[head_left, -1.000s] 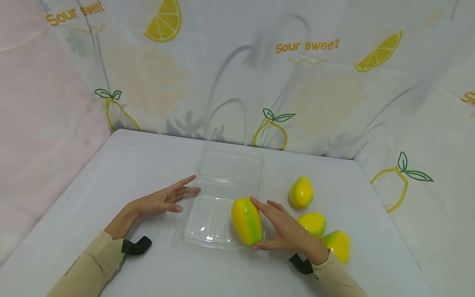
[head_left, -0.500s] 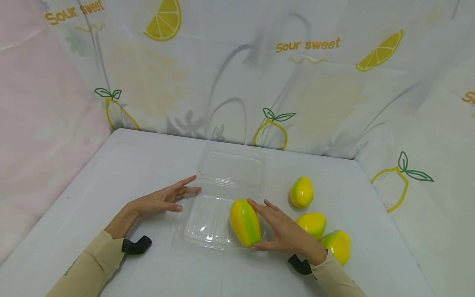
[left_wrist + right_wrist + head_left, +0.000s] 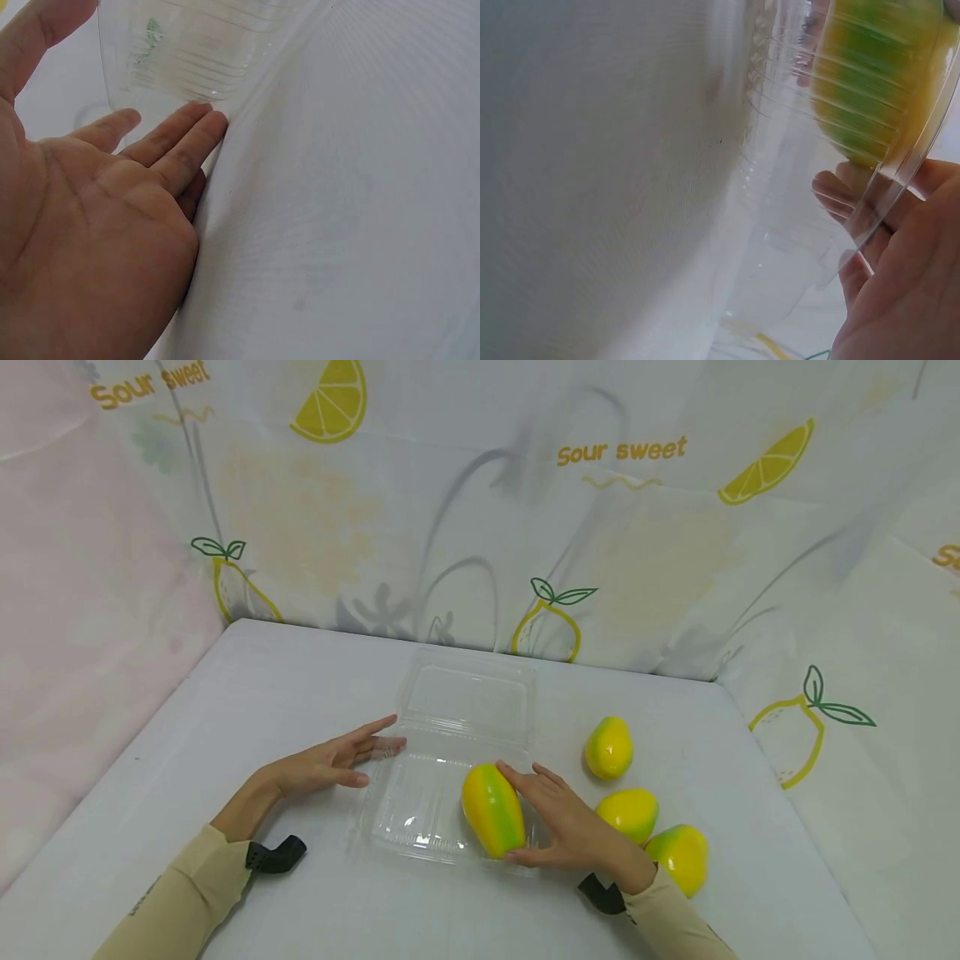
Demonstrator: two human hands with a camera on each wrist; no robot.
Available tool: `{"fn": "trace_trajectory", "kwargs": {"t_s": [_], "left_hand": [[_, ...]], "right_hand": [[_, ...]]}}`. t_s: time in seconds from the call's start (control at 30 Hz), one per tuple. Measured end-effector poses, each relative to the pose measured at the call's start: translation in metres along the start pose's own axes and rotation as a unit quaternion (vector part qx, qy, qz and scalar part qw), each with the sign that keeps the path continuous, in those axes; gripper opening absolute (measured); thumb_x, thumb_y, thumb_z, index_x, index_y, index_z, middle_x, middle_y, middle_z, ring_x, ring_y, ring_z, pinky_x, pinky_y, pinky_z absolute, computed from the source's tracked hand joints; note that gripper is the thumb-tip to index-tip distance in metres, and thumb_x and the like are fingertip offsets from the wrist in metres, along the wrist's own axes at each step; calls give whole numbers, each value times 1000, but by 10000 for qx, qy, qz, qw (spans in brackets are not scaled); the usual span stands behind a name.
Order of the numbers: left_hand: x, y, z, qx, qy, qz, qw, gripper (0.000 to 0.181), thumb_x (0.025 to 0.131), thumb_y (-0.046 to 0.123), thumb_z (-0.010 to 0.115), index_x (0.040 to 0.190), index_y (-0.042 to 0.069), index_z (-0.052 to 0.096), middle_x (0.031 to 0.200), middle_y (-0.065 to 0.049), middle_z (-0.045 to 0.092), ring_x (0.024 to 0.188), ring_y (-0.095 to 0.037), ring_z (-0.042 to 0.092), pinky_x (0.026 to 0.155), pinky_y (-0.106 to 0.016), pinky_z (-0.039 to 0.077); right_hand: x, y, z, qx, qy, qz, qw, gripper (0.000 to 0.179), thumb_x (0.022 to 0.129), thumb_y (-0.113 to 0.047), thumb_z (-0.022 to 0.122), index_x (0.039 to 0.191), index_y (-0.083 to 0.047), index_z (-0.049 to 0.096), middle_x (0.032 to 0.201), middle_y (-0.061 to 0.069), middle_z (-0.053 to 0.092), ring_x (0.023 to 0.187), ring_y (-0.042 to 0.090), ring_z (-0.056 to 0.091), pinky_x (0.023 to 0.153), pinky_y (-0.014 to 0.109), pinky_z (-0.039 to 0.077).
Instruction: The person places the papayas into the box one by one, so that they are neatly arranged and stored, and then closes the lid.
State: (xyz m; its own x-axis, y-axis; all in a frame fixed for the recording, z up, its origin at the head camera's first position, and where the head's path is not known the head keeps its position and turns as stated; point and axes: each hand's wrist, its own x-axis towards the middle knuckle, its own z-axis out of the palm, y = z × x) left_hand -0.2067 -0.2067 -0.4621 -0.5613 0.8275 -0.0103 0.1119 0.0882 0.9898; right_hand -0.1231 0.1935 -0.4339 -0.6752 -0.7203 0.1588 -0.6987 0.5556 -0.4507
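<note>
Clear base (image 3: 412,802): it lies on the white table (image 3: 285,702); I see only one fruit in it or over it.
Clear lid (image 3: 468,693): it is folded back on the far side of the base, not closed over anything.
Held fruit (image 3: 492,812): yellow with a green stripe, it is at the right part of the base; the right wrist view shows it through the clear wall. Whether its weight is on the bottom, I cannot tell.
Right hand (image 3: 573,827): thumb at the near end of this fruit and a finger at the far end, wide apart, holding it between them.
Left hand (image 3: 322,768): fingers extended and a little spread, holding nothing; the fingertips are at the left side of the base, perhaps to steady it.
Fruits outside: the far fruit (image 3: 609,748), the middle fruit (image 3: 628,814) and the near fruit (image 3: 682,858) lie on the table, right of the base.
Progress: I judge it early; one fruit is at the base and not released, three are untouched.
</note>
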Motion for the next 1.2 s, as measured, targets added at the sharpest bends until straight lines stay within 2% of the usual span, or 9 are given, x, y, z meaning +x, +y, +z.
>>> {"fn": "trace_trajectory", "kwargs": {"t_s": [0.13,0.23,0.3,0.67,0.8,0.97,1.1,1.2], "left_hand": [[0,0,0,38,5,-11,10000,84,96,3,54,158,13,-1,161,-23,20,148,-25,26,107,-14,32],[0,-1,0,69,12,-35,10000,84,95,4,54,158,12,0,161,-21,21,147,-38,20,107,-14,31],[0,-2,0,96,15,-49,9999,84,96,5,54,158,13,0,161,-20,22,147,-42,18,108,-13,30],[-1,-1,0,161,38,-92,9998,84,96,5,54,159,14,0,161,-19,23,147,-44,17,108,-13,29],[-1,0,1,161,59,-158,9997,84,96,7,55,159,15,0,161,-18,23,147,-43,18,108,-13,30],[-1,0,2,239,106,-276,9993,83,96,10,57,159,16,3,161,-15,24,147,-42,20,108,-17,31],[-2,1,2,316,123,-301,9990,82,96,10,57,159,15,4,161,-15,25,147,-42,21,113,-32,30],[-2,2,2,359,128,-326,9987,81,96,9,56,159,16,5,161,-14,25,147,-41,22,115,-46,26]], "right_hand": [[1,0,2,-125,42,-77,9999,101,85,-63,64,158,-15,15,160,-3,31,139,17,40,123,30,7],[0,0,2,-234,29,-71,9997,100,85,-64,62,158,-14,15,160,-4,31,137,16,42,122,34,10],[1,-1,1,-293,-8,-54,9996,99,85,-65,62,158,-15,15,160,-5,31,137,16,42,121,37,12],[9,-7,-11,-611,-523,-126,9967,96,87,-66,58,158,-16,17,158,-6,34,134,14,48,116,48,18],[15,-9,-16,-559,-705,-330,9954,93,88,-63,60,157,-16,20,159,-6,34,134,12,48,111,53,21],[25,-13,-19,-307,-994,-468,9935,90,85,-50,69,156,-16,25,159,-6,32,134,7,48,106,47,29],[33,-18,-20,-72,-1370,-380,9898,90,83,-40,73,156,-17,26,160,-8,30,139,5,40,103,39,35],[37,-19,-20,13,-1573,-373,9868,90,82,-35,73,157,-18,24,161,-9,27,142,5,36,104,38,36]]}}
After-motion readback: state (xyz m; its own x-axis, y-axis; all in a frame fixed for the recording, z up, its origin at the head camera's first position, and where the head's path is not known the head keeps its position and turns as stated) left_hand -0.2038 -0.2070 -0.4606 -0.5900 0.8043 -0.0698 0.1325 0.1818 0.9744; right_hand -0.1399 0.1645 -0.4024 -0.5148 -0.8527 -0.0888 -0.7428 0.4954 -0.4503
